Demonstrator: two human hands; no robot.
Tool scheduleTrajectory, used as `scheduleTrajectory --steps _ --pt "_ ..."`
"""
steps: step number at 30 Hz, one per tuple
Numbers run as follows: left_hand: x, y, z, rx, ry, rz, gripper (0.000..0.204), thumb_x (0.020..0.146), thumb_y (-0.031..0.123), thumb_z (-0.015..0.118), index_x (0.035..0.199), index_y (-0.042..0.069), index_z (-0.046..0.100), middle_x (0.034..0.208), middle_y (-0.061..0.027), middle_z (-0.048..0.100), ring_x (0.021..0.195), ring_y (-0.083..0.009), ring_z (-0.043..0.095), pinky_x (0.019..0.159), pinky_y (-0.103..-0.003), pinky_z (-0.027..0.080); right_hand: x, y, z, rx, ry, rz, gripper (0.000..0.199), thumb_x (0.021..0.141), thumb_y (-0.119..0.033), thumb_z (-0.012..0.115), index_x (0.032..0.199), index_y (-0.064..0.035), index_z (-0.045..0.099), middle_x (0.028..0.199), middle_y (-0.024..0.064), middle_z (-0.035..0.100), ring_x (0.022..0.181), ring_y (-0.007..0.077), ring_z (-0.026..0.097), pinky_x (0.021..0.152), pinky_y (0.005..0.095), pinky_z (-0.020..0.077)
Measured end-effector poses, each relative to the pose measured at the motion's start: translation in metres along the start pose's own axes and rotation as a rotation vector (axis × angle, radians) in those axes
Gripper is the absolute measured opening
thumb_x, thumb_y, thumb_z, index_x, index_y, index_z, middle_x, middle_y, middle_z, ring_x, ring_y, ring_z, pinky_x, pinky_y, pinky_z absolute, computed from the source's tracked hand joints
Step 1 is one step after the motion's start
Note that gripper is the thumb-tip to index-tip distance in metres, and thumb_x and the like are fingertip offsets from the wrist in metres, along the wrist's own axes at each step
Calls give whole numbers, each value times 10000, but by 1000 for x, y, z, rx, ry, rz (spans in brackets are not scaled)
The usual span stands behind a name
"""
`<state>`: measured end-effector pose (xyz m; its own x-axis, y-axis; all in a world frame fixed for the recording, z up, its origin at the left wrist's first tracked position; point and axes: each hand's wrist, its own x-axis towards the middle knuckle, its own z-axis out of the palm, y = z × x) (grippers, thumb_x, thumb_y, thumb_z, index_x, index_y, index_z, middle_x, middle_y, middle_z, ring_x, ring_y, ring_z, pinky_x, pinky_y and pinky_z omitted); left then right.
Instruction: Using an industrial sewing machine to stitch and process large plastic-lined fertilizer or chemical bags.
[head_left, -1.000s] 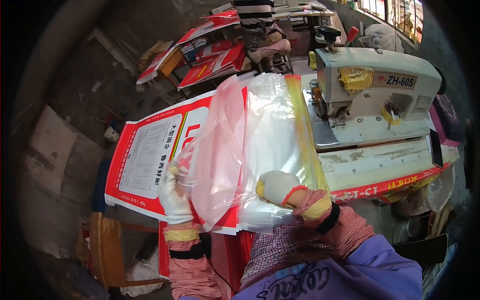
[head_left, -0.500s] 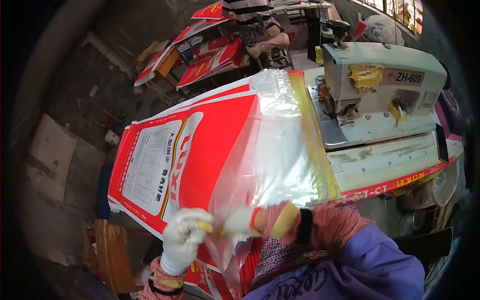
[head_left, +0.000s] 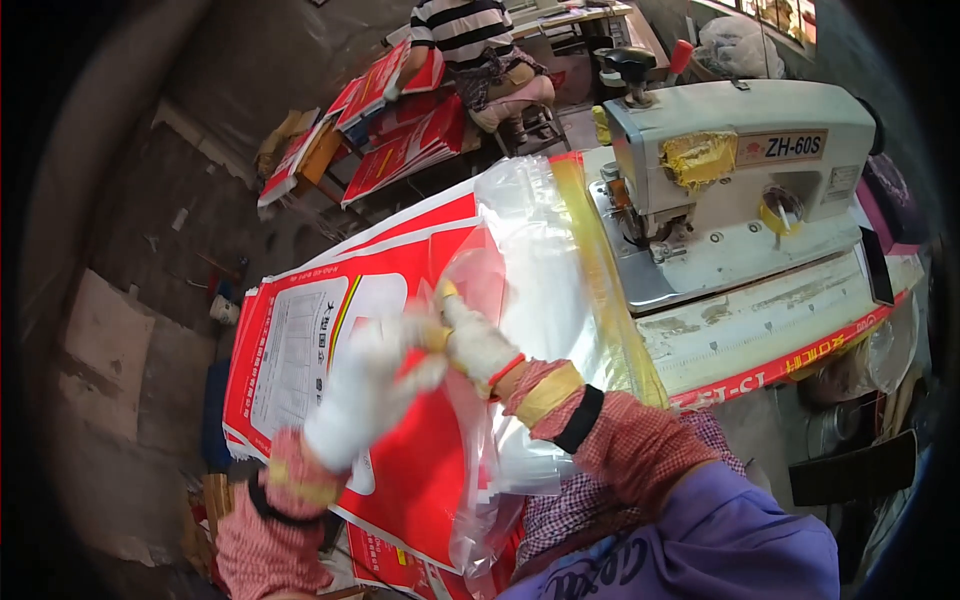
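A stack of red and white printed woven sacks [head_left: 420, 470] lies slanting before me. Clear plastic liners [head_left: 535, 290] with yellowish edges spread over its right part. My right hand [head_left: 480, 345], in a white glove with yellow-taped fingertips, is closed on the lifted edge of a liner. One of its fingers points away from me. Just left of it, over the top sack, hovers my left hand [head_left: 370, 385], also gloved. Motion smears its fingers, and whether they touch the film does not show.
A white industrial sewing machine [head_left: 740, 190] stands on the right, with a dark phone [head_left: 875, 265] at its side. At the far left-centre a person in a striped shirt [head_left: 465, 30] sits by red sacks [head_left: 425, 140]. A wooden board [head_left: 215, 500] stands at lower left.
Both my hands have moved away from the near edge to the middle of the sack. The liner's edge rises with my right hand. The other person's arm now reaches onto the red sacks.
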<state>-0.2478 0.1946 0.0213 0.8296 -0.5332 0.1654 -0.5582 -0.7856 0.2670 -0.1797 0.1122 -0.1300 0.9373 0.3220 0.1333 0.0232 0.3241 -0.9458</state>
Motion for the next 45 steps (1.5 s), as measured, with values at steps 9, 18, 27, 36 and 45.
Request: scheduleTrajectory --steps 9,18,27,36,45 --pt "119 -44 48 723 -404 56 545 577 171 715 1079 38 549 1047 -149 565 976 -269 530 853 -365 432 -14 -25 1 -562 -267 -120 466 767 -366 592 1065 -10 547 884 196 626 799 356 596 717 403 467" --pt "122 -35 21 611 -268 156 575 573 145 723 1110 45 545 1143 -151 525 1086 -338 473 923 -357 396 -18 -61 -33 -383 -337 131 848 722 -411 616 1367 -48 203 1189 249 501 1073 361 513 879 371 415" --pt "130 -86 84 511 -218 -214 105 822 93 510 845 24 587 769 -165 612 742 -325 601 667 -382 476 -14 -34 -20 -514 -447 69 682 779 -469 512 1325 -109 316 1032 221 562 937 365 558 796 405 443" --pt "192 -109 67 1035 -214 -406 213 812 117 493 918 109 678 838 -72 667 770 -249 650 594 -388 513 -7 -14 -10 -566 -478 82 472 871 -352 399 1305 -167 399 1053 200 587 910 345 590 776 428 462" --pt "238 -44 -82 1432 471 -166 147 837 168 476 863 88 596 815 -64 560 728 -253 611 620 -391 506 -140 -16 58 -917 -703 -616 315 804 -61 457 1107 -45 545 914 146 620 883 242 599 744 379 486"
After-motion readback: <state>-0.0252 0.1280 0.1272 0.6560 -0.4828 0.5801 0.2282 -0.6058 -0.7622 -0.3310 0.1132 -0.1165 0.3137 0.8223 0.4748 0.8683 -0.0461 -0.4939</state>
